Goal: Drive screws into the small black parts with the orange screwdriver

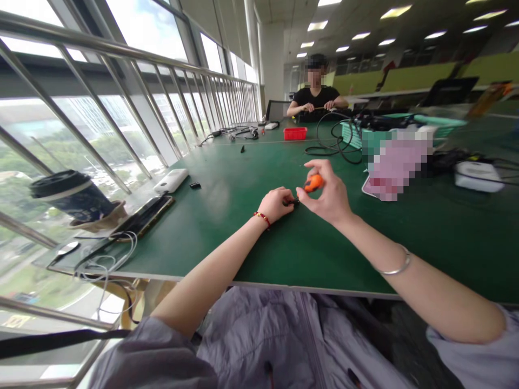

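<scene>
My right hand (329, 193) is closed round the orange and black handle of what looks like a screwdriver (313, 183), thumb below and fingers above. The handle slants down to the left, toward my left hand. My left hand (276, 203) rests low on the green table (227, 227), its fingers pinching a small black piece (289, 203). The tool's lower end meets or nearly meets this piece; I cannot tell whether they touch. My left fingers partly hide the piece.
On the left lie a dark phone (156, 216), a white box-shaped device (172, 180) and a cup (73, 194). A red tray (295, 133), teal basket (352, 135) and pink phone (399, 165) lie farther off. Another person (314, 98) sits opposite.
</scene>
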The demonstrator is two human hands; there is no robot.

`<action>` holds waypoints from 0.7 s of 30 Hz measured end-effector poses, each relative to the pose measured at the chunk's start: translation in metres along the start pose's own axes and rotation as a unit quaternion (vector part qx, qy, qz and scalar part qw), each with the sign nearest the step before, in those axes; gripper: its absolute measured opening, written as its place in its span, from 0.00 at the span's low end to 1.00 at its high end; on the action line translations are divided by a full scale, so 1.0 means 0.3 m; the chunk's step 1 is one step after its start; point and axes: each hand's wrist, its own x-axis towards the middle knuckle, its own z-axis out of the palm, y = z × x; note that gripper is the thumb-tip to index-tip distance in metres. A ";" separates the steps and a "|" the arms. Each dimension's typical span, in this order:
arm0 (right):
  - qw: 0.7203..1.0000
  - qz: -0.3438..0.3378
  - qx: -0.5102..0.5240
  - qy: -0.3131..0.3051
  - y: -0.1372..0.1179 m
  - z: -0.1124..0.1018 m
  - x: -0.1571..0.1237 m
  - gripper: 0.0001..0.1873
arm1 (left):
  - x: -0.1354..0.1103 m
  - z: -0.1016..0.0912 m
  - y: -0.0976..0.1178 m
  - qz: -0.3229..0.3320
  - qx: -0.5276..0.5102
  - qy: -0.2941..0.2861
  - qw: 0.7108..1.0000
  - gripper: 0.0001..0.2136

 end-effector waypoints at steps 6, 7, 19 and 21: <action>0.999 0.036 -0.003 -0.034 -0.011 0.003 -0.008 0.09 | -0.002 0.001 -0.006 0.011 0.000 0.007 1.000 0.04; 0.999 0.031 0.001 -0.031 -0.010 0.004 -0.008 0.10 | -0.003 0.000 -0.004 0.012 0.003 0.004 1.000 0.04; 0.999 0.038 -0.024 0.006 0.001 0.008 -0.009 0.11 | -0.001 0.005 -0.012 0.008 -0.016 0.008 1.000 0.04; 1.000 0.013 -0.015 0.012 0.005 0.012 -0.008 0.14 | 0.000 0.003 -0.011 0.008 -0.013 0.004 1.000 0.04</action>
